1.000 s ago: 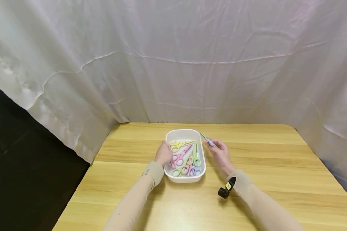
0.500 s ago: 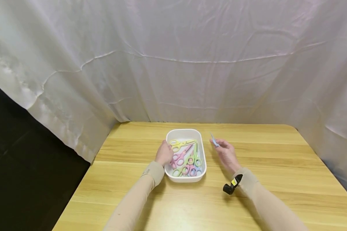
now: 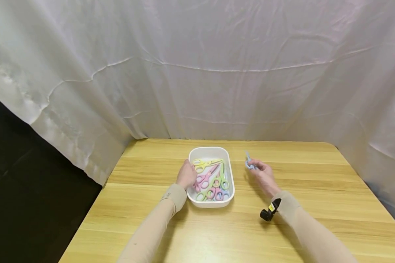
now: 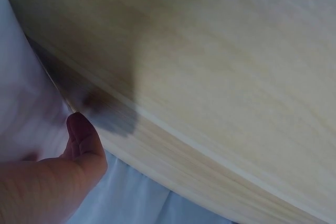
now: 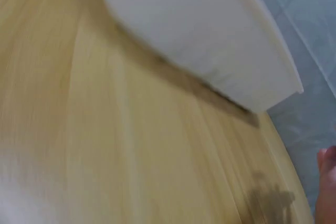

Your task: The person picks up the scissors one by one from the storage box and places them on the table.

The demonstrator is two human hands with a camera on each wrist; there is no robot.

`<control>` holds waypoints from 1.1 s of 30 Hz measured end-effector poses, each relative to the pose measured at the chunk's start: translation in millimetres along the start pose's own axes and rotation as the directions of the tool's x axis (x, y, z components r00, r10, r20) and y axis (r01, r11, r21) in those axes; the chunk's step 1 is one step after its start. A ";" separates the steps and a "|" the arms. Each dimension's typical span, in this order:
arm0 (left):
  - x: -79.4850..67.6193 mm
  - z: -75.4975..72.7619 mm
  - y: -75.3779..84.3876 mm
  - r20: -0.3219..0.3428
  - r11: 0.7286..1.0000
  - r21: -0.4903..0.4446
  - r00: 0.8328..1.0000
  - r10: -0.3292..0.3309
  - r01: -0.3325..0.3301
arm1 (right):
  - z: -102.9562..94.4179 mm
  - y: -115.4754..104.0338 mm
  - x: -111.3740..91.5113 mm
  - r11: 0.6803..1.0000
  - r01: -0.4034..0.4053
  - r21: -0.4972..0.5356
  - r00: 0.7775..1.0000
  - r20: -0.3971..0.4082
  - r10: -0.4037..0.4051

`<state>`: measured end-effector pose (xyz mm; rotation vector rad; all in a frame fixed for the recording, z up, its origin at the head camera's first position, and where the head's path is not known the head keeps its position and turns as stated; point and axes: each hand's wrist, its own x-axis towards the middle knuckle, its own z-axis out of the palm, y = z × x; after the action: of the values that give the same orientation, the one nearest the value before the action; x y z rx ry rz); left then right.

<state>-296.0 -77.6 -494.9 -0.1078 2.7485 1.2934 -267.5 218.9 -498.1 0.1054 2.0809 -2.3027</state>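
Observation:
A white plastic bin (image 3: pixel 210 205) stands on the wooden table with several small pastel scissors in it. Yellow scissors (image 3: pixel 201 166) lie at its far end, pink scissors (image 3: pixel 204 180) in the middle, green scissors (image 3: pixel 223 179) along the right wall. My left hand (image 3: pixel 185 176) grips the bin's left rim; in the left wrist view its curled fingers meet the bin's wall (image 4: pixel 31 103). To the right of the bin, my right hand (image 3: pixel 264 176) holds light blue scissors (image 3: pixel 249 163) above the table, blades pointing away. The right wrist view catches only fingertips (image 5: pixel 326 169) at its edge.
The wooden table (image 3: pixel 316 190) stretches right and toward the front. A pale grey curtain (image 3: pixel 197 95) hangs behind its far edge, and a dark area (image 3: pixel 33 190) lies off to the left. A black camera (image 3: pixel 268 213) sits on the right wrist.
My right hand has moved right, away from the bin, carrying the light blue scissors, whose handles now show more. My left hand and the bin have stayed in place.

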 end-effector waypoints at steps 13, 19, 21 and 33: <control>-1.4 -2.3 2.8 0.010 1.000 0.009 1.000 -0.001 0.001 | -9.3 3.9 8.5 0.892 0.045 -0.449 0.999 0.010 -0.046; 0.8 -0.5 0.6 0.015 1.000 0.008 1.000 0.003 -0.003 | -10.1 7.0 12.2 0.833 0.071 -0.549 0.997 0.031 -0.065; 1.8 -0.1 -0.2 0.013 1.000 0.008 1.000 0.002 -0.002 | -10.5 7.4 12.9 0.806 0.087 -0.586 0.996 0.045 -0.075; 0.0 -0.5 0.1 0.009 1.000 0.029 1.000 -0.014 0.013 | -10.6 12.3 15.8 0.676 0.137 -0.724 0.990 0.119 -0.074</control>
<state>-296.0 -77.9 -494.5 -0.1178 2.7529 1.2480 -282.1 228.5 -512.5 -0.1382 2.8315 -1.2883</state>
